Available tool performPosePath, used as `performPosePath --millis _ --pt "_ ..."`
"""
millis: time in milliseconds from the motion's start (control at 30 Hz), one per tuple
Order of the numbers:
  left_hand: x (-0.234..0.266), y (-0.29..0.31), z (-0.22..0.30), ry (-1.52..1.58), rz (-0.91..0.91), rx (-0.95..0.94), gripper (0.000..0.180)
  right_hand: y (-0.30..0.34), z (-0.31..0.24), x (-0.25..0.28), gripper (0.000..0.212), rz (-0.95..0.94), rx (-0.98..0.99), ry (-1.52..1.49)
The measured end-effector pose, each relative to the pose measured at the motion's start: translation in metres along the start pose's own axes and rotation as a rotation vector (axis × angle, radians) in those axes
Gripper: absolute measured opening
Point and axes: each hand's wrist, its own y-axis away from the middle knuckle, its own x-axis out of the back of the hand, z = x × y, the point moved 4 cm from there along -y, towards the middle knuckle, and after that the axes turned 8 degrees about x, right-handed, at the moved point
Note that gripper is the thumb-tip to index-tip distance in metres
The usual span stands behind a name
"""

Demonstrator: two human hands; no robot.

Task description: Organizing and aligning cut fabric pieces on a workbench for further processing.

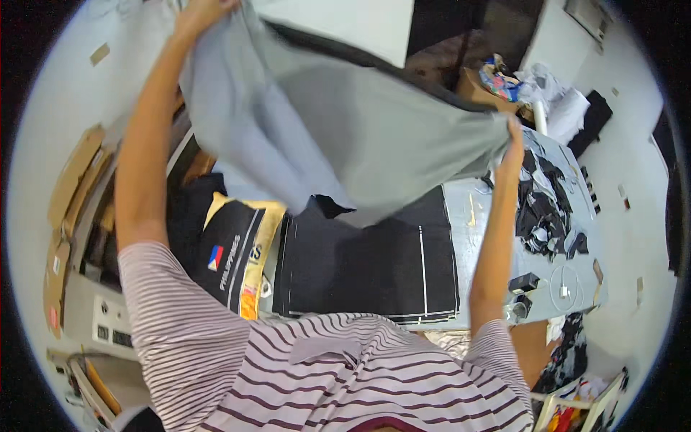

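A wide piece of grey fabric (pixel 367 122) with a black band along its far edge is stretched in the air between my hands. At the upper edge of the view, my left hand (pixel 205 13) is closed on its left corner. My right hand (pixel 514 133) grips the right corner, lower and nearer to me. The fabric's lower folds hang over a flat stack of black fabric (pixel 367 259) on the table and hide its far part. A small dark patch (pixel 332 207) shows at the fabric's lower edge.
The light grey table (pixel 464 237) holds a heap of black and grey scraps (pixel 543 201), a white cable (pixel 564 291) and a small black box (pixel 524 282) at right. Left of the stack lies a black printed garment (pixel 227 248) on a yellow bag (pixel 266 230). A cardboard box (pixel 479 88) stands beyond.
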Motion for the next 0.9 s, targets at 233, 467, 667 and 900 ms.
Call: performPosePath --millis 233,467,667,900 --pt "-0.039 0.078 0.296 1.146 -0.21 -0.283 0.043 -0.005 -0.125 -0.172 0.03 -0.922 0.416 0.771" --pt "-0.074 0.096 0.292 1.295 -0.692 -0.075 0.028 0.042 -0.079 -0.119 0.048 -0.695 0.544 0.829" --pt "-0.054 0.085 0.233 1.448 -0.404 0.168 0.025 0.11 0.02 0.019 0.043 -0.706 -0.117 0.759" --pt "-0.067 0.095 0.122 0.494 -0.037 0.132 0.02 0.142 0.031 0.107 0.015 -0.545 -0.447 0.68"
